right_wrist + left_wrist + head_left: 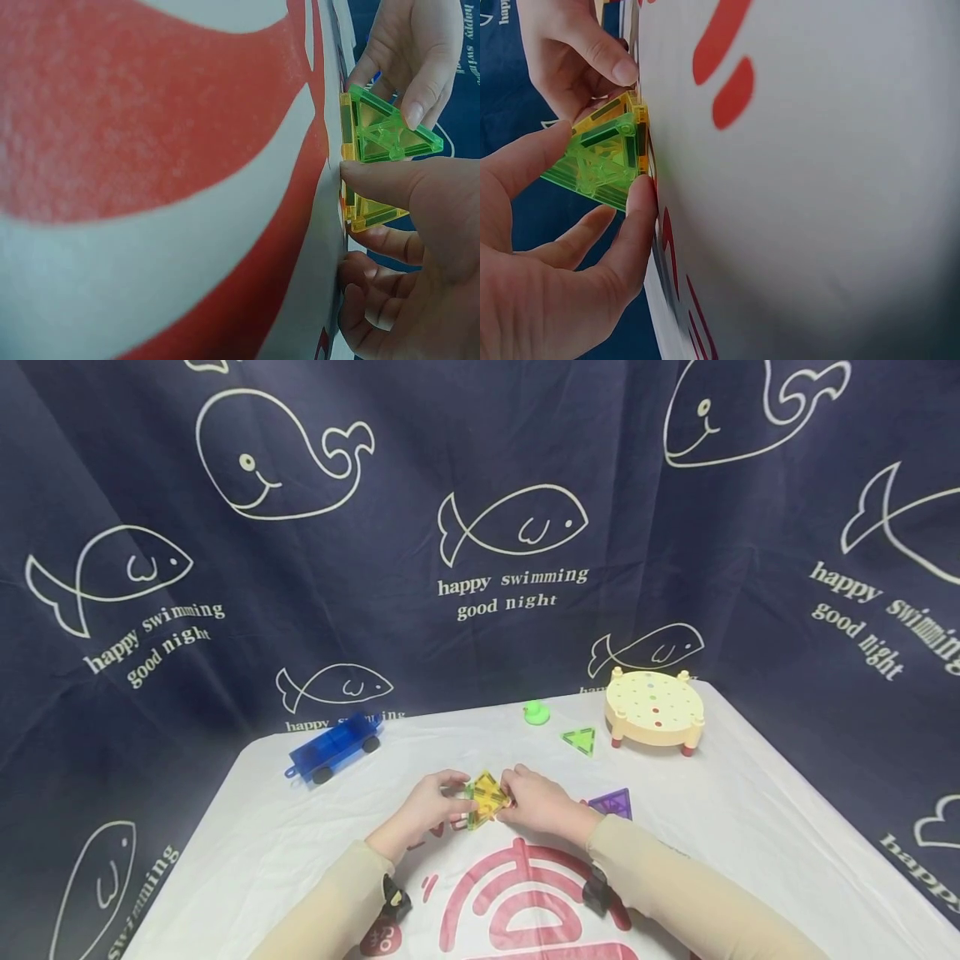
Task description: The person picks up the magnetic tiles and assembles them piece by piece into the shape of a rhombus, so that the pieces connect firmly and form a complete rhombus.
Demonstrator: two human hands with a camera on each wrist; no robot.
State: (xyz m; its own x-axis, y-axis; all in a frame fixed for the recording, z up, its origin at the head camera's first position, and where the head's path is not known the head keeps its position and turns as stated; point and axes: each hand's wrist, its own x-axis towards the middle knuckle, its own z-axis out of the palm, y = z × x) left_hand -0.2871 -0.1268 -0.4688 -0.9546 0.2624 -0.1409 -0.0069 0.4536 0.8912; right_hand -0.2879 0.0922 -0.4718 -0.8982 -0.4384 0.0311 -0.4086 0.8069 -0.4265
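Note:
Green and yellow translucent magnetic tiles stand together on the table between the two hands. My left hand [429, 807] holds the green triangle tile [604, 154] at its edges, thumb on one side and fingers on the other, in the left wrist view. From the opposite side my right hand [536, 802] pinches the yellow tile [489, 793] between thumb and fingers. In the right wrist view the green triangle tilts up from the yellow base [347, 124], and a yellow triangle [373, 213] slopes near my right thumb. Fingers partly hide where the tiles join.
A purple triangle tile [613, 803] lies beside my right forearm. Farther back are a loose green triangle tile [580, 741], a green toy duck [536, 713] and a round cream pegged stand [654, 706]. A blue toy wagon [335, 747] is at the back left, before the printed curtain [405, 635].

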